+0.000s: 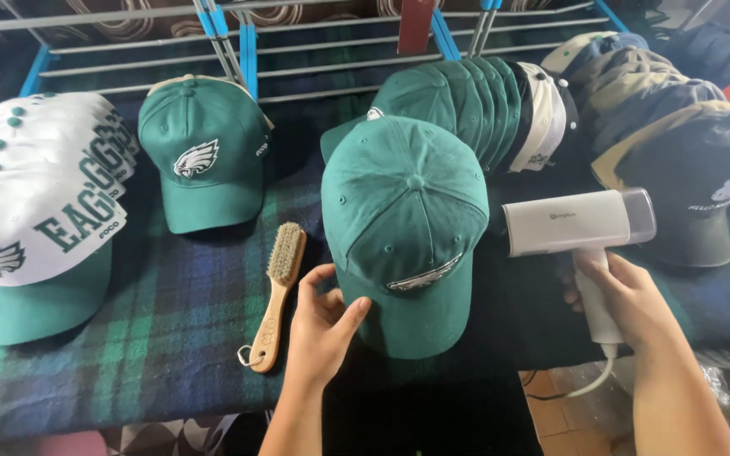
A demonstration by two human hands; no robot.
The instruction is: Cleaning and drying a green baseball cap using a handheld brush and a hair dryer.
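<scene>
Hands: left hand [324,325] half-open, fingers on green cap [407,232] brim; right hand [627,300] clenched around white steamer [576,224] handle.

A: We read this as a cap seller's work table: rows of caps [475,101] stacked on a plaid cloth [154,329].

B: Agreed. Metal rack [314,63] behind, brush [276,291] and steamer [580,224] at hand.

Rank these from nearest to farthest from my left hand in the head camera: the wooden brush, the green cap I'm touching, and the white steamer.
1. Green cap: touched by the left hand, just to its right.
2. Wooden brush: close on the left, apart.
3. White steamer: far right, held in the right hand.
</scene>
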